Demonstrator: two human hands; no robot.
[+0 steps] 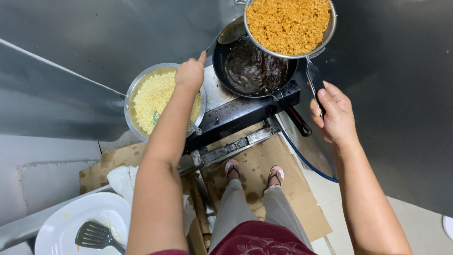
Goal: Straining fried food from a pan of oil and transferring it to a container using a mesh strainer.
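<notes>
One strainer (289, 26) — above wok's (255, 71) rim

Bright even light, sharp focus, curved edges

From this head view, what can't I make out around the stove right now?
- Strainer: far rim cut off by the top edge.
- Left hand: its grip is hidden behind its own knuckles; the utensil it holds barely shows.
- Bowl: the middle is hidden by the forearm.
- Wok: its back is hidden under the strainer.
</notes>
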